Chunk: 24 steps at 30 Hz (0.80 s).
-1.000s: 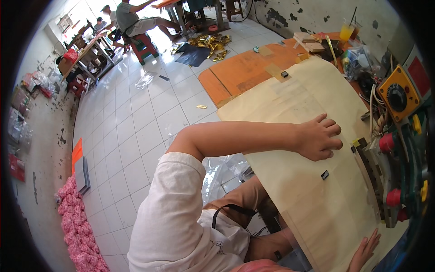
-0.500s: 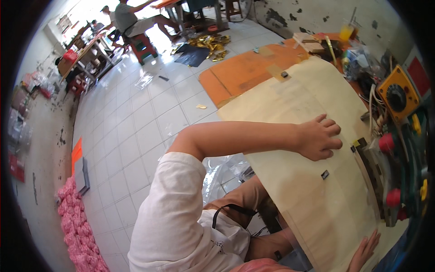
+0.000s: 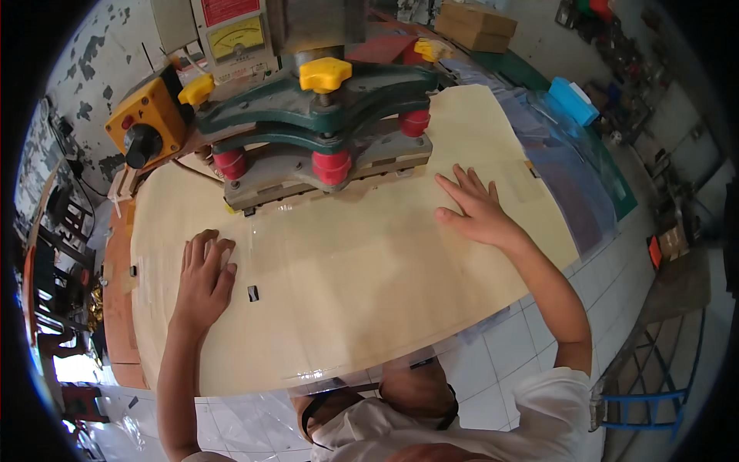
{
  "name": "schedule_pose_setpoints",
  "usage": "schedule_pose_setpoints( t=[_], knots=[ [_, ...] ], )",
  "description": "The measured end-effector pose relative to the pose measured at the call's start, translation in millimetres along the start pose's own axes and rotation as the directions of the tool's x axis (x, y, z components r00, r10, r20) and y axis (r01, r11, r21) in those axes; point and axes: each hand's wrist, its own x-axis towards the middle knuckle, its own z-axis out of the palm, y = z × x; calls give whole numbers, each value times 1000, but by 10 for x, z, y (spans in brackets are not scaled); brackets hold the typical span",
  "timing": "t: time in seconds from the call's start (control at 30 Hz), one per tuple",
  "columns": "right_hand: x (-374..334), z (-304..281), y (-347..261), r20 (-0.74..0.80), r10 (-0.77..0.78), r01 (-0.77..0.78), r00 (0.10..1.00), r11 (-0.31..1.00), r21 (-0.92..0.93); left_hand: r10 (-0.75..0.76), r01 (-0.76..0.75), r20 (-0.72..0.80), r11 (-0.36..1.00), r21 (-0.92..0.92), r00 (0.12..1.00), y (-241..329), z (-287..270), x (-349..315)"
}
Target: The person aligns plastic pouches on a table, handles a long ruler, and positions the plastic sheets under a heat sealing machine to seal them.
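Whitewashed wall with dark, peeling patches bends away at our left; toward the rim, the room darkens and its clutter blurs beyond our telling. Pale floor tiles show below right. Before us a cream sheet spreads across the worktop, hiding most of it except an orange strip at the left. Over the sheet's far part stands a green press, its upper column cut off by the top edge; its bar hides the sheet just beneath, and we cannot tell whether the two touch. Clear plastic film lies beyond the sheet's right edge, its layers hard to separate. Behind, a cardboard box keeps its contents out of our sight. An orange control box with a black dial sits left of the press.

Our right hand rests palm down on the sheet, fingers spread, near the press's right end. Our left hand is on the sheet's left part, fingers curled; we cannot tell whether they pinch anything. A light-blue box shows something white at its side, too small to identify. Smallest, a dark piece lies on the sheet, right of our left hand.
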Motion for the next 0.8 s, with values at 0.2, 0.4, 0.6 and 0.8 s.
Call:
schedule_pose_setpoints(
  t=[0.2,0.4,0.6,0.8],
  knots=[
    [250,-456,481,-8,-111,101,994,875,473,-19,20,18,1000,-17,1000,88,-14,55],
    [1272,-538,1658,-438,110,-35,892,984,176,-36,36,11,999,-3,999,-123,-131,-139],
    [1705,-120,3933,-331,-25,159,943,909,385,148,-152,-143,988,-17,979,-339,180,-65],
    [1381,-61,1531,-614,-133,125,778,991,-56,18,-3,-152,995,99,988,-271,26,-542]
  ],
)
